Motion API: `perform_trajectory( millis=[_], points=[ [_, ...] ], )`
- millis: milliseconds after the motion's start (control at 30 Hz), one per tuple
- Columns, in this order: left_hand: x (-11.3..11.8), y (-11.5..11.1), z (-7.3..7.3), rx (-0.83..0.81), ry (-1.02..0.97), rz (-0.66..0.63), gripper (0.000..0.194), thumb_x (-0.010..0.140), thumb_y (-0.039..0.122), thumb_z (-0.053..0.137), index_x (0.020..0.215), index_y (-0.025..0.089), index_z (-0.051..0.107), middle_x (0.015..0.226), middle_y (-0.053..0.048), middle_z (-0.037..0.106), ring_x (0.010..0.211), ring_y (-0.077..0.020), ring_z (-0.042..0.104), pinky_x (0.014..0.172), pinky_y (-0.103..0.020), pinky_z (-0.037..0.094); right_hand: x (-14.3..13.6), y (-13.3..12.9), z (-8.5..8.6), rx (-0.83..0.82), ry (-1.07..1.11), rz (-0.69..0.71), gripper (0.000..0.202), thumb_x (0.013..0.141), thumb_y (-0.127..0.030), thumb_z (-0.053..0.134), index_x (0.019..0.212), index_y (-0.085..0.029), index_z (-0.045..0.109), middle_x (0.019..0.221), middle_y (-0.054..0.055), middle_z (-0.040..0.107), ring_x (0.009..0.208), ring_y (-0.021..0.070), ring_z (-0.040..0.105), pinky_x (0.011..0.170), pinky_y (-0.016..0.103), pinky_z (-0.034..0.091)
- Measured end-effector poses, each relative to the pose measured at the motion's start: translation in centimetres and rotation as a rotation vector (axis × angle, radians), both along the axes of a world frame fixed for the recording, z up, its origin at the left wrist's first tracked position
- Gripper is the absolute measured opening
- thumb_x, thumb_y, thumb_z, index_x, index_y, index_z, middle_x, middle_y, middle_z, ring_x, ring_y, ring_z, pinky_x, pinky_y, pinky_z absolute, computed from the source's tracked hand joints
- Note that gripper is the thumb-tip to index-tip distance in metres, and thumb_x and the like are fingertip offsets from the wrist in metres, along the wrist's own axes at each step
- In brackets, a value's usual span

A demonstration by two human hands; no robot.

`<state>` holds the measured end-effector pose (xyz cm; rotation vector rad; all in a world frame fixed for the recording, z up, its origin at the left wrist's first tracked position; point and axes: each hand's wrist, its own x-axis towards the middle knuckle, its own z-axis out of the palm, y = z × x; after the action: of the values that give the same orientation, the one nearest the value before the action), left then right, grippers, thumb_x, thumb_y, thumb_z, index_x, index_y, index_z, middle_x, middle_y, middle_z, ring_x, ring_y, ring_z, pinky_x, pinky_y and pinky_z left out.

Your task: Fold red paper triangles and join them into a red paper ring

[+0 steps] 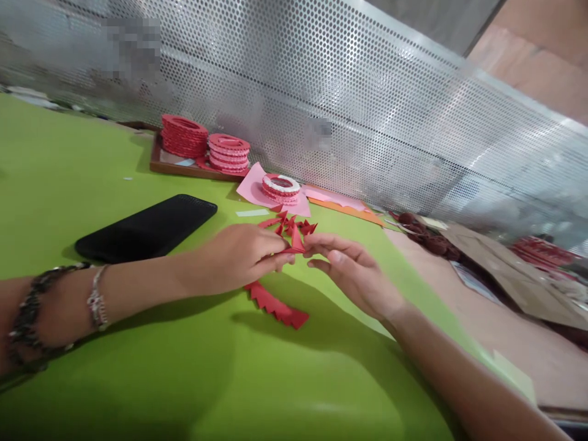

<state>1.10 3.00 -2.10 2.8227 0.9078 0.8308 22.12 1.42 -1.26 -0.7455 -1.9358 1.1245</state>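
Note:
My left hand (245, 254) pinches a small folded red paper piece (297, 241) between thumb and fingers, with a pointed flap standing up. To its right, my right hand (351, 267) has its fingers loosely apart. Its fingertips reach the edge of the folded piece; whether they touch it I cannot tell. Several small folded red pieces (309, 228) lie just behind. Below the hands, a curved red strip with a zigzag edge (280, 308) rests on the table, its upper end hidden by my left hand.
A black phone (147, 228) lies left on the green table (257, 380). Stacked red rings (184, 136) and pink-and-red rings (228, 153) stand in a brown tray (197, 171). Another ring stack (280, 188) sits on pink paper (250, 187). Cardboard (514, 269) lies right. A perforated metal panel (294, 92) stands behind.

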Motion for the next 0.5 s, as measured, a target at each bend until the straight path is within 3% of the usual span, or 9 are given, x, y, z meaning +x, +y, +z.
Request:
perform_trajectory(
  millis=[167, 300, 400, 500],
  points=[
    [0.2, -0.3, -0.4, -0.022, 0.051, -0.099, 0.039, 0.091, 0.026, 0.033, 0.059, 0.017, 0.053, 0.050, 0.001, 0.054, 0.048, -0.0117, 0.047, 0.049, -0.024, 0.028, -1.3, -1.2, -0.2, 0.434, -0.207, -0.169, 0.020, 0.079, -0.017, 0.062, 0.099, -0.015, 0.062, 0.085, 0.004, 0.066, 0.074, 0.0102, 0.061, 0.067, 0.023, 0.053],
    [0.3, -0.6, -0.4, 0.065, 0.068, -0.075, 0.043, 0.093, 0.030, 0.031, 0.061, 0.017, 0.055, 0.050, 0.001, 0.053, 0.047, -0.0123, 0.045, 0.048, -0.025, 0.025, -1.8, -1.9, -0.1, 0.778, -0.346, -0.216, 0.015, 0.084, -0.014, 0.056, 0.096, -0.012, 0.064, 0.082, 0.005, 0.068, 0.072, 0.0101, 0.061, 0.065, 0.022, 0.052],
    [0.3, -0.9, -0.1, 0.108, 0.055, 0.023, 0.044, 0.092, 0.042, 0.035, 0.064, 0.017, 0.058, 0.049, 0.001, 0.052, 0.046, -0.0125, 0.044, 0.048, -0.025, 0.023, -1.6, -2.1, 0.1, 0.848, -0.396, -0.242, 0.016, 0.087, -0.011, 0.050, 0.095, -0.011, 0.064, 0.081, 0.005, 0.068, 0.072, 0.0098, 0.062, 0.064, 0.021, 0.051],
    [0.3, -1.0, 0.4, 0.129, 0.028, 0.105, 0.038, 0.090, 0.047, 0.040, 0.081, 0.017, 0.061, 0.049, 0.003, 0.050, 0.046, -0.0126, 0.044, 0.047, -0.024, 0.023, -1.5, -2.2, 0.4, 0.838, -0.426, -0.281, 0.017, 0.088, -0.012, 0.047, 0.089, -0.011, 0.064, 0.075, 0.003, 0.067, 0.066, 0.0092, 0.061, 0.060, 0.019, 0.049]
  ],
)
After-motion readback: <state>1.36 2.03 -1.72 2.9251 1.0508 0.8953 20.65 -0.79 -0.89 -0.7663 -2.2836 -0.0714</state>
